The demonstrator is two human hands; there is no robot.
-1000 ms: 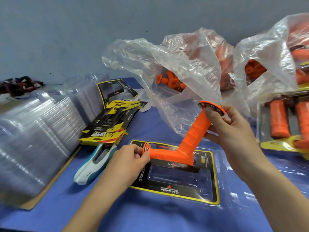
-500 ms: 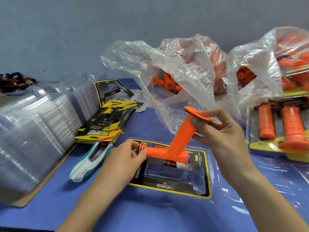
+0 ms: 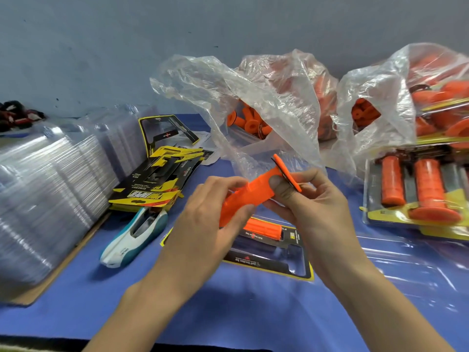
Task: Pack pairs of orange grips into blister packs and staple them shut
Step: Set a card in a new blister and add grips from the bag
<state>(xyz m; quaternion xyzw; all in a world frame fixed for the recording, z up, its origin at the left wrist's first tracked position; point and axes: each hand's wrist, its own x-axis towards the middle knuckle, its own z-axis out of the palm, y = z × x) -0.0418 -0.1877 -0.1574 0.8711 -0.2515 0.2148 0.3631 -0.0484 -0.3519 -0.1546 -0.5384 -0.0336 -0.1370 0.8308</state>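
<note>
Both hands hold one orange grip (image 3: 250, 195) above the table. My left hand (image 3: 205, 224) grips its lower end; my right hand (image 3: 312, 204) pinches it near the flanged end, thumb on the grip. Below lies an open blister pack (image 3: 291, 265) with a black and yellow card. A second orange grip (image 3: 262, 228) lies in its upper slot, partly hidden by my left hand. A white and teal stapler (image 3: 134, 235) rests on the blue table to the left.
Stacks of clear blister shells (image 3: 50, 189) stand at the left, with loose yellow and black cards (image 3: 157, 184) beside them. Clear plastic bags (image 3: 253, 102) of orange grips sit at the back. Packed blister packs (image 3: 416, 194) pile up at the right.
My left hand let go of the grip lying in the pack and rose to grasp the lower end of the grip in my right hand. That grip tilted flatter and lifted off the pack.
</note>
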